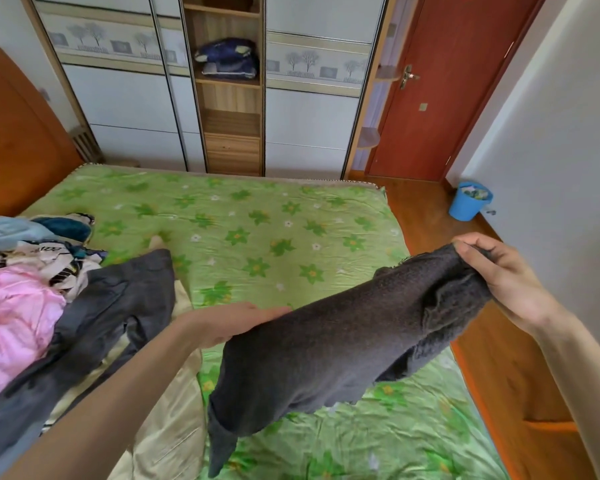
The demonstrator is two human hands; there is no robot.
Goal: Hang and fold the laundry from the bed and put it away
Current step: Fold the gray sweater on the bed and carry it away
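A dark brown knitted garment (333,344) hangs in the air above the bed (257,220), which has a green floral sheet. My right hand (499,275) pinches its upper end at the right. With straight fingers, my left hand (232,322) lies flat against the garment's left side. One end of the garment droops down to the sheet near the front. A pile of laundry (25,292) lies on the left of the bed: a pink piece, dark grey trousers (94,327), a beige piece and some blue and patterned items.
A wardrobe (118,98) with sliding doors stands beyond the bed, with open shelves (229,81) holding folded blue bedding. A red door (440,84) is at the back right. A blue bucket (470,200) sits on the wooden floor. An orange headboard is at the left.
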